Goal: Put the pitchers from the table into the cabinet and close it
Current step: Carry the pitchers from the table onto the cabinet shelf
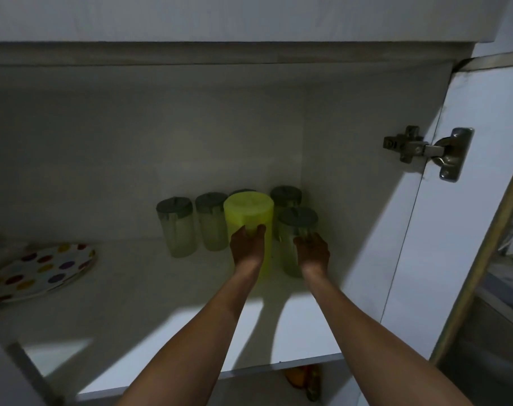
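Note:
Both my arms reach into the open white cabinet. My left hand grips a bright yellow pitcher that stands on the shelf near the back right corner. My right hand holds a clear pitcher with a grey lid just to the right of the yellow one. Several more clear grey-lidded pitchers stand at the back: two on the left, one behind the yellow pitcher, mostly hidden, and one in the corner.
A stack of polka-dot plates lies on the shelf at the far left. The right cabinet door stands open on a metal hinge. Something orange shows on the shelf below.

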